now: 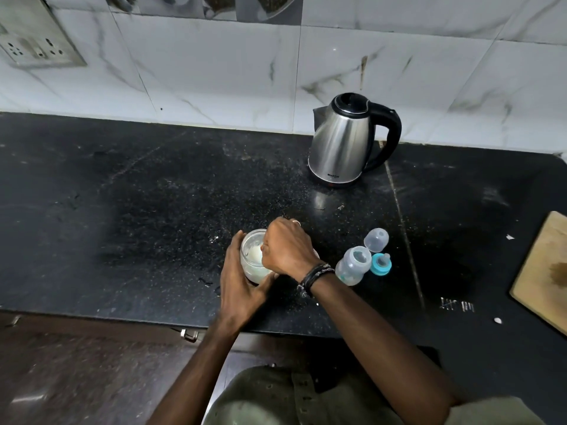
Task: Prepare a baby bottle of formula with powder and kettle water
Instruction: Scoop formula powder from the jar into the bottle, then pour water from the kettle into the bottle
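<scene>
Head view over a black counter (153,210): a person's left hand (237,283) wraps around a small glass jar (253,259) of pale powder, fingers closed on its side, while the right hand (287,248) reaches into the jar's mouth from above, curled as if around a spoon or scoop. The tool itself is hidden behind the knuckles, so what that hand grips cannot be told.

Just right of the jar stands the open baby bottle (352,265), with its blue teat ring (381,263) touching beside it and the clear cap (376,239) just beyond. A steel kettle (346,142) sits well behind the jar, near the tiled wall (214,72), its lid down. A wooden board (546,271) lies far right of the jar, at the counter's edge.

Risks ahead appear plain. The bottle's mouth is narrow and the right wrist passes close above it; a careless swing from jar to bottle could scatter powder on the counter or knock the light, empty bottle over. The jar also sits near the counter's front edge, so a loosened left-hand hold during scooping might let it slide or tip. Later, pouring from the kettle into so small an opening could splash hot water.
</scene>
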A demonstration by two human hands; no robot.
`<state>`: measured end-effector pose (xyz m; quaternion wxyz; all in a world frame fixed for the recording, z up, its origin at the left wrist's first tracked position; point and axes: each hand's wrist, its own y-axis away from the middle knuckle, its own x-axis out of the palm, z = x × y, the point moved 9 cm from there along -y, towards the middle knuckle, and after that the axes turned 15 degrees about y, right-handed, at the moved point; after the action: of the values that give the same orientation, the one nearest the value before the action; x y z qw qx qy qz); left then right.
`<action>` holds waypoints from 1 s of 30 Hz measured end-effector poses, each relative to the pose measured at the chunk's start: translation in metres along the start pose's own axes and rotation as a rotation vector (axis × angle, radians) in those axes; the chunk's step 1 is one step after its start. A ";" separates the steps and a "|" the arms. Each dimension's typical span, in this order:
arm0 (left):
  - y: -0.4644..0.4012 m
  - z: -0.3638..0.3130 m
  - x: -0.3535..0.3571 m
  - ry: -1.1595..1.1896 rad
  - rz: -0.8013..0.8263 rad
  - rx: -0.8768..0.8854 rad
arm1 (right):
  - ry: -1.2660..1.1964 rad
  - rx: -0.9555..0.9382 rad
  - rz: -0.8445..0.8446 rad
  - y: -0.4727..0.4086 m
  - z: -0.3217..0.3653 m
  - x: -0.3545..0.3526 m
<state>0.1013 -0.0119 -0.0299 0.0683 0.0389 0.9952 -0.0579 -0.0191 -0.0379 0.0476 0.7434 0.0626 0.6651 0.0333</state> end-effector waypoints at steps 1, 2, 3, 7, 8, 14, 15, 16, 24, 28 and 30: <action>0.000 0.001 0.000 0.006 0.004 0.000 | 0.008 0.012 -0.007 -0.001 -0.001 0.001; 0.000 0.003 0.000 0.009 0.008 0.000 | 0.011 0.024 -0.019 -0.002 -0.002 0.001; 0.000 0.004 -0.001 0.010 0.009 0.001 | 0.004 0.034 -0.033 -0.003 -0.003 0.002; 0.000 0.002 -0.002 0.017 0.020 0.034 | -0.080 0.057 -0.107 -0.002 -0.009 0.002; 0.000 -0.001 -0.002 0.011 0.023 0.053 | -0.123 0.066 -0.144 -0.001 -0.012 -0.001; 0.001 -0.035 -0.002 0.022 -0.004 0.271 | -0.460 0.143 -0.458 0.011 -0.046 -0.031; 0.001 -0.043 0.000 0.040 -0.006 0.304 | -0.492 0.171 -0.505 0.013 -0.054 -0.036; 0.001 -0.050 0.003 0.060 -0.003 0.325 | -0.521 0.201 -0.542 0.015 -0.063 -0.040; 0.003 -0.072 0.077 0.208 0.247 0.250 | -0.727 0.440 -0.685 0.037 -0.143 -0.039; 0.003 -0.059 0.126 0.189 0.413 0.149 | -0.817 0.465 -0.703 0.044 -0.171 -0.043; 0.003 -0.045 0.149 0.157 0.492 0.092 | -0.850 0.465 -0.720 0.045 -0.183 -0.045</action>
<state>-0.0512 0.0070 -0.0067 0.0011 0.2874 0.9543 -0.0816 -0.2041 0.0100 0.0783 0.8755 0.0023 0.2790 -0.3946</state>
